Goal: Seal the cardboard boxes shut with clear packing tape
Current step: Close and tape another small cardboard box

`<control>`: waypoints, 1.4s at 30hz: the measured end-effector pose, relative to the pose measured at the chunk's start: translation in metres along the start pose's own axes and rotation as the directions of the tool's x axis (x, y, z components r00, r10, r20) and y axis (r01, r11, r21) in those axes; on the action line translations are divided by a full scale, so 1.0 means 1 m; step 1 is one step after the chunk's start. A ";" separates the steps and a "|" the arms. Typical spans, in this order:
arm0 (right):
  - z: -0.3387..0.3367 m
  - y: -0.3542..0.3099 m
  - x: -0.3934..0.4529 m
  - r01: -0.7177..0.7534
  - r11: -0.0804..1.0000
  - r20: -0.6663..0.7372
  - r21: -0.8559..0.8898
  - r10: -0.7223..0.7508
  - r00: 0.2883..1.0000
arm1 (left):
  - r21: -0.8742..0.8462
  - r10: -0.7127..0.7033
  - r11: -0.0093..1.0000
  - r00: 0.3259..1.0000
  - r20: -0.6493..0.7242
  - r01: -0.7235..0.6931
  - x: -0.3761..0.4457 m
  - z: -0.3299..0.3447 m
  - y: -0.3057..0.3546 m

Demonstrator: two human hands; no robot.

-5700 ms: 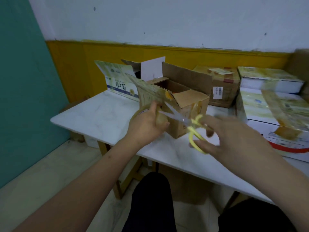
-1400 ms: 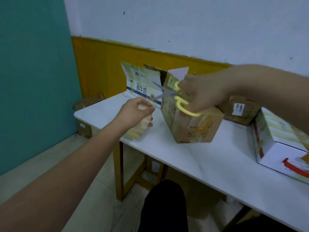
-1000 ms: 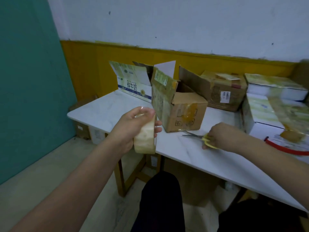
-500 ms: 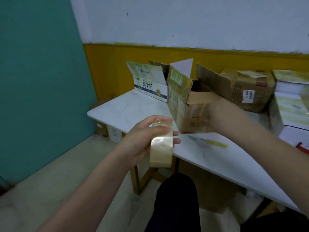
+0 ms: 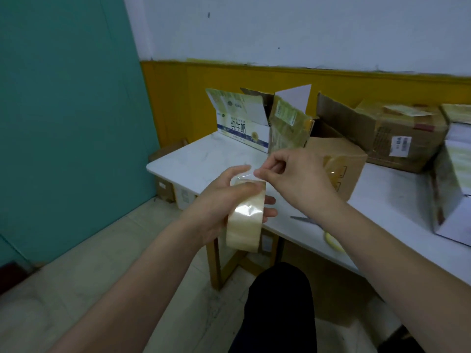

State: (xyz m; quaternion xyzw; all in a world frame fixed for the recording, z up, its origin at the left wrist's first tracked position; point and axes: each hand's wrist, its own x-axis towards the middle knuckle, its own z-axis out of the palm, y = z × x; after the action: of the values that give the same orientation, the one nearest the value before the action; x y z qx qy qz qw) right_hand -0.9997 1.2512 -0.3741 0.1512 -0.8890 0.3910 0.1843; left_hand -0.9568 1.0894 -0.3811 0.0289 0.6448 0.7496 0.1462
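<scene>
Out front of the white marble worktop (image 5: pixel 397 200), both hands have come together! The right hand (image 5: pixel 293 179) has let go of the yellow-handled scissors (image 5: pixel 328 235), which now lie at four o'clock on the worktop edge, and its grip is pinched on the loose end of the roll of clear packing tape (image 5: pixel 246 215). The left hand (image 5: pixel 224 200) stays wrapped around that roll. Cutting looks finished, and a fresh strip is being started. The small brown cardboard box (image 5: pixel 336 161), at one o'clock behind the hands, shows a flap still standing open.
</scene>
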 end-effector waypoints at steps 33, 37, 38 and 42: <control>0.001 0.045 -0.028 0.017 0.921 -0.428 -0.389 -0.197 0.882 | 0.915 0.211 0.074 0.891 -0.403 0.397 0.055 -0.007 -0.032; -0.055 0.082 -0.011 -0.190 0.933 -0.640 -0.306 -0.054 0.767 | 0.959 0.366 0.266 0.910 -0.195 0.098 0.046 0.055 -0.014; -0.063 0.088 -0.005 -0.228 0.946 -0.651 -0.231 0.024 0.758 | 0.948 0.404 0.317 0.903 -0.147 0.013 0.051 0.071 -0.015; -0.067 0.119 0.012 -0.395 0.885 -0.347 0.248 0.461 0.816 | 0.908 0.502 0.397 0.860 -0.092 -0.135 0.095 0.108 -0.030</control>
State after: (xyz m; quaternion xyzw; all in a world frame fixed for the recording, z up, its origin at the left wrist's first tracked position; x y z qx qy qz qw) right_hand -1.0454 1.3772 -0.4028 -0.1209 -0.8086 0.5166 0.2544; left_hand -1.0171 1.2212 -0.4065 0.0902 0.9317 0.3149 -0.1571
